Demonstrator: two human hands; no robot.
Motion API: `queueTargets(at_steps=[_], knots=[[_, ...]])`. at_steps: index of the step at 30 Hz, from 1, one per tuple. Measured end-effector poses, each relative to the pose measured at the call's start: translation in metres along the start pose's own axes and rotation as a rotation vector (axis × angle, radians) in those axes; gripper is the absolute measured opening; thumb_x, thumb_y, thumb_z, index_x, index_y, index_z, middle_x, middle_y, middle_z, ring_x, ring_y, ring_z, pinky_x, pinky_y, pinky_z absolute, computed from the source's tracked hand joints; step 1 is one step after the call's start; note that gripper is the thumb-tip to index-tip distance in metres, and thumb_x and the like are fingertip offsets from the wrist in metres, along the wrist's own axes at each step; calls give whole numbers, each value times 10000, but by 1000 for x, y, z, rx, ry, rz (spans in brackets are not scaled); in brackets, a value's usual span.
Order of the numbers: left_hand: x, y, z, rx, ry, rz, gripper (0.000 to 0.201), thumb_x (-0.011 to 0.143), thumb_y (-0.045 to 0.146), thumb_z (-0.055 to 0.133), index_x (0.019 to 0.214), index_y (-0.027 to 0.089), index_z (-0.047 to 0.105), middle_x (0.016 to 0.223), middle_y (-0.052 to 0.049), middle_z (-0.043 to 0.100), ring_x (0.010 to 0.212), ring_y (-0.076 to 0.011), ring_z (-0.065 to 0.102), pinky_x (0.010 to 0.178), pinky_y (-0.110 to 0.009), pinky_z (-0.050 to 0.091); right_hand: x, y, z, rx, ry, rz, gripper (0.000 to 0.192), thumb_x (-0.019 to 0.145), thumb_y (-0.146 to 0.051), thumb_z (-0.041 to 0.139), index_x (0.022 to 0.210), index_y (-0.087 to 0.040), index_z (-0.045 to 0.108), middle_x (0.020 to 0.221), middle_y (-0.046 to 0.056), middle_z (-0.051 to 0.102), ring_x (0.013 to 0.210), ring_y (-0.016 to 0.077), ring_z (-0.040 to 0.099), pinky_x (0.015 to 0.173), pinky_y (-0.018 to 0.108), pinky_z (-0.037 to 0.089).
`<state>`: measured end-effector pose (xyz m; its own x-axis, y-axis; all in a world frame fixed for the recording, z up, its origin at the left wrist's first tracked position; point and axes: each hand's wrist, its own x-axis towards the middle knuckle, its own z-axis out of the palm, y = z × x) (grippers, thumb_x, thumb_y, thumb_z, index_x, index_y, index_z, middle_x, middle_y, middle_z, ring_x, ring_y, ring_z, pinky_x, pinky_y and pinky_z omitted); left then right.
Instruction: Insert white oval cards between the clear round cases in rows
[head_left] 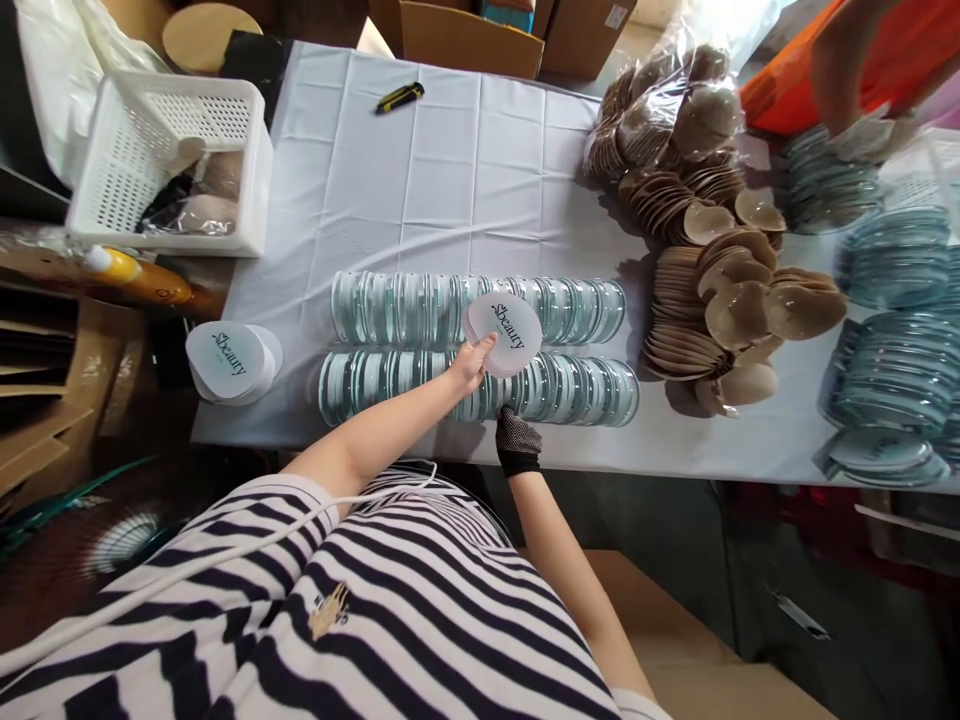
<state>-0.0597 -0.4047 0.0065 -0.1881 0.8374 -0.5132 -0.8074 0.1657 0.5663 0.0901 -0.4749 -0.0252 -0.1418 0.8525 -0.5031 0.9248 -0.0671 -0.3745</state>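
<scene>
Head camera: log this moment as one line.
left hand holds printed lid | right hand gloved, at clear case rows | puffs right

A small packing workshop: a cloth-covered tabletop [465, 150] crowded with rows of clear round cases [480, 310], heaps of tan pads [720, 290], printed lids [229, 362], and cardboard boxes [472, 35] behind.

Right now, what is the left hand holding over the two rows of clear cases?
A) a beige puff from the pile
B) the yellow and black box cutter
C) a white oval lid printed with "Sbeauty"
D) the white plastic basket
C: the left hand pinches a white oval lid printed "Sbeauty" above the rows of clear cases; the box cutter lies far up the tablecloth.
</scene>
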Motion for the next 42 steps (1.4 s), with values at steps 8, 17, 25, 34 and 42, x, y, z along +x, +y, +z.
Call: queueTargets(at_steps=[8, 17, 25, 34, 42], knots=[[6, -14, -3, 59, -23, 131, 409, 785, 285, 770, 1166, 173, 672, 1162, -94, 728, 1211, -248, 614, 1107, -428, 418, 15, 2, -29, 671, -581, 81, 289, 941, -449, 415, 1042, -193, 504, 494, -50, 538, 373, 112, 432, 408, 193, 350], [-13, -23, -4, 84, -60, 132, 423, 671, 345, 846, 1031, 163, 720, 1086, -104, 748, 1138, -288, 647, 1057, -466, 457, 18, -1, -73, 401, 557, -163, 598, 910, -493, 396, 1390, -143, 469, 1365, 179, 556, 1248, 263, 532, 1047, 438, 423], [-39, -11, -14, 106, -1, 48, 347, 701, 264, 827, 1018, 157, 734, 1068, -118, 751, 1178, -319, 629, 1061, -485, 454, 3, -43, -57, 393, 712, -289, 467, 915, -455, 392, 1171, -136, 616, 1122, 151, 670, 1037, 243, 632, 893, 390, 515], [-6, 31, -28, -44, 88, 50, 318, 799, 195, 763, 1103, 134, 694, 1097, -112, 749, 1171, -252, 646, 1091, -424, 450, -95, 21, -9, -151, 384, -78, 400, 946, -392, 391, 1084, -131, 661, 828, 133, 695, 727, 228, 650, 650, 294, 441], [-4, 26, -36, -12, 61, 43, 350, 821, 205, 742, 1161, 161, 672, 1105, -93, 749, 1163, -237, 651, 1085, -409, 461, -37, -45, -10, -337, 2, -31, 331, 1006, -382, 350, 1200, -184, 532, 932, 93, 702, 802, 201, 664, 657, 264, 383]])
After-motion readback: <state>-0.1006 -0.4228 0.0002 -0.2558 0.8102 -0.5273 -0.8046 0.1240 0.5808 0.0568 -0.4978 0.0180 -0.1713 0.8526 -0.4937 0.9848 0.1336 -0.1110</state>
